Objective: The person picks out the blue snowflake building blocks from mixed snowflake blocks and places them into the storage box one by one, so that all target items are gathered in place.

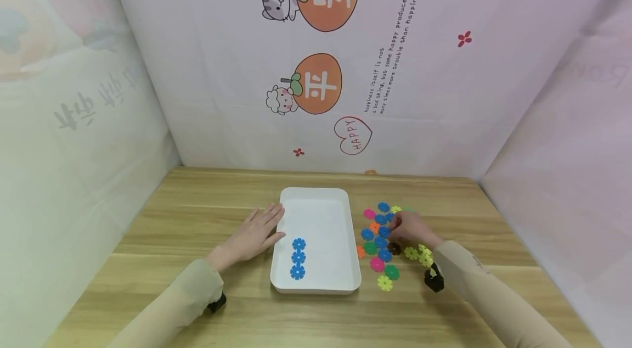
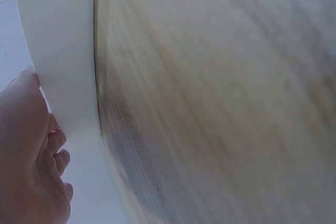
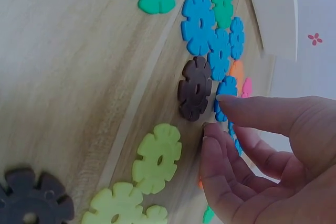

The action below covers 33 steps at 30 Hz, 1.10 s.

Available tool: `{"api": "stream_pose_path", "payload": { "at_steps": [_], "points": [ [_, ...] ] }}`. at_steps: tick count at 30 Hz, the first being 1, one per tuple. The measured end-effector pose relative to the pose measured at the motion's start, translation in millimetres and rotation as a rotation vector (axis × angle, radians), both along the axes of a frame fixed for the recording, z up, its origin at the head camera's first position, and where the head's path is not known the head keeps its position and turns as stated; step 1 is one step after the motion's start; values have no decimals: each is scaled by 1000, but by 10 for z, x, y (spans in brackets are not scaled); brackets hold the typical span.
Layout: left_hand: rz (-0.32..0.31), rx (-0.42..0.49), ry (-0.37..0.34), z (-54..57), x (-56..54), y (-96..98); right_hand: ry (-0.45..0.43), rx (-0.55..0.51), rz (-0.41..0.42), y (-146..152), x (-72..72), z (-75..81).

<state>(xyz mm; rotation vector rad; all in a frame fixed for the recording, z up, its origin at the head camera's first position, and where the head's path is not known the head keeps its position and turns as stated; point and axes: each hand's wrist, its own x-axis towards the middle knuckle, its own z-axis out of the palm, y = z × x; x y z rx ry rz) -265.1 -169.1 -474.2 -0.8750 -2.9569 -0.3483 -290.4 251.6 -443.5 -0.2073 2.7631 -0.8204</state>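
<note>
A white tray [image 1: 326, 222] lies on the wooden table, with a column of several blue flower-shaped plastic discs [image 1: 298, 257] inside at its lower left. My left hand [image 1: 254, 235] rests at the tray's left rim, fingers extended; the left wrist view shows the hand [image 2: 31, 150] against the tray's outer wall [image 2: 63, 40]. Right of the tray, my right hand [image 1: 411, 228] reaches into loose discs of the same kind. Its thumb tip overlaps a blue disc [image 3: 227, 85] in the right wrist view, and a gap shows between thumb and fingers. A dark brown disc [image 3: 195, 88] lies close by.
Pink [image 1: 377, 264], green [image 1: 391, 272], orange and yellow discs [image 1: 384, 282] lie scattered between the tray and my right arm. More yellow discs [image 1: 411, 253] lie near the right wrist. Printed cloth walls [image 1: 222, 90] stand behind and at both sides of the table.
</note>
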Motion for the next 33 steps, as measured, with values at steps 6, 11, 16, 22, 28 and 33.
{"api": "stream_pose_path", "payload": {
  "at_steps": [6,11,16,22,28,33],
  "points": [
    [5,5,-6,-4,5,-4,-28,-58,-5,-68,-1,-13],
    [3,1,-2,-34,3,-2,-18,-73,-9,-78,3,-33],
    [3,4,-1,-48,-9,-6,-15,-79,-4,-50,-3,-27],
    [0,8,-2,-39,-22,-12,-21,-64,17,-17,0,38],
    [-3,15,-5,-20,-20,-14,7,-83,66,-60,6,148],
    [-3,9,-7,-9,-11,-14,18,-79,74,-170,-8,258]
  ]
}}
